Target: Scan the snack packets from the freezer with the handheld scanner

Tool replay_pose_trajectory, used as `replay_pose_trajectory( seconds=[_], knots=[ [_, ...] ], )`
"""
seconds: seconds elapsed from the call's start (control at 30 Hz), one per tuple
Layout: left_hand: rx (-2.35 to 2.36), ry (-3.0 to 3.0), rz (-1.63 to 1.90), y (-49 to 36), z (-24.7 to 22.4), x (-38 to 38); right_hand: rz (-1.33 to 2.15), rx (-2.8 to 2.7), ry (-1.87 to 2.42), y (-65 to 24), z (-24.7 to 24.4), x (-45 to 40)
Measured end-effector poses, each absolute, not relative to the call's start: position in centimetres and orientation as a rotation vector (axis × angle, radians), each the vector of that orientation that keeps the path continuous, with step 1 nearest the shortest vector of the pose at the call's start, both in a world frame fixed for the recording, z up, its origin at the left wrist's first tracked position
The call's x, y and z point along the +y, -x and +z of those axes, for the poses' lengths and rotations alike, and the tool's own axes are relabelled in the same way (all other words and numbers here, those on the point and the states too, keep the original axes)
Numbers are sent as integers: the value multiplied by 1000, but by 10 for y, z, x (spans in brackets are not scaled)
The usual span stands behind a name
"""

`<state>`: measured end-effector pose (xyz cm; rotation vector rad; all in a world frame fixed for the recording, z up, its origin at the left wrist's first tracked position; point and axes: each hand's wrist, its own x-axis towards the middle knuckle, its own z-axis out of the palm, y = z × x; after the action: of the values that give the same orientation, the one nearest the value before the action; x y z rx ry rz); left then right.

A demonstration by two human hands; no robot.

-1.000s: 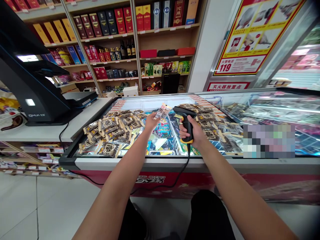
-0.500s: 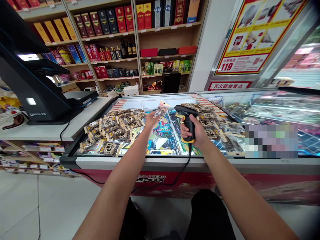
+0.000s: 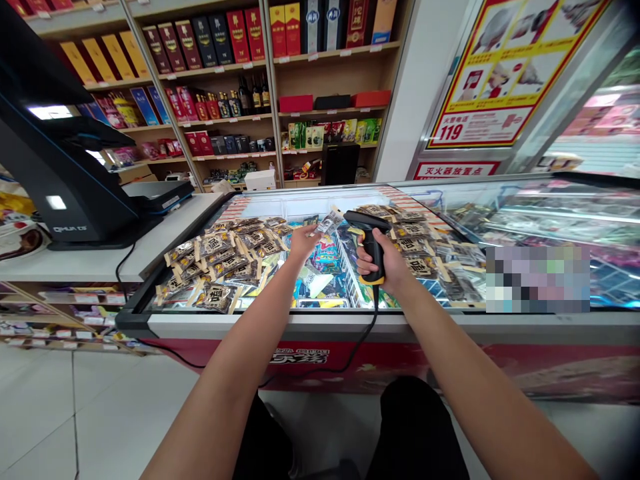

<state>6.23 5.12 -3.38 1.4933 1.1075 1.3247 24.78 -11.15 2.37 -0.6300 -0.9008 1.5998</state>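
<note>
My left hand (image 3: 303,241) is closed on the end of a small snack packet (image 3: 330,221), held over the glass-topped freezer. The packet is tilted, its far end close to the scanner's head. My right hand (image 3: 386,261) is wrapped round the handle of a black and yellow barcode scanner (image 3: 371,243), whose head points left towards the packet. A cable hangs from the handle. Brown snack packets (image 3: 217,245) lie piled on the glass left of my left hand, and more packets (image 3: 417,247) lie right of the scanner.
The freezer (image 3: 200,325) spans the front, with baskets and colourful packs under its glass. At the left, a black checkout machine (image 3: 75,193) stands on a white counter (image 3: 115,263). The scanner cable (image 3: 356,353) loops down the freezer front. Shelves (image 3: 330,63) of boxes and bottles stand behind.
The packet in my left hand has turned, its far end tipping right towards the scanner. The scanner remains in my right hand. The whole view has shifted slightly.
</note>
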Motion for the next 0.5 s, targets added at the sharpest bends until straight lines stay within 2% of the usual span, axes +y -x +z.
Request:
replay_pose_trajectory(
  seconds=[0.2, 0.4, 0.5],
  knots=[
    [1174, -1590, 1328, -61, -25, 43, 1575, -855, 624, -248, 25, -112],
    [1246, -2167, 1505, -47, 8, 27, 1576, -793, 657, -249, 26, -112],
    [1420, -2473, 1382, -20, 37, 27, 1584, -793, 658, -250, 26, -111]
  ],
)
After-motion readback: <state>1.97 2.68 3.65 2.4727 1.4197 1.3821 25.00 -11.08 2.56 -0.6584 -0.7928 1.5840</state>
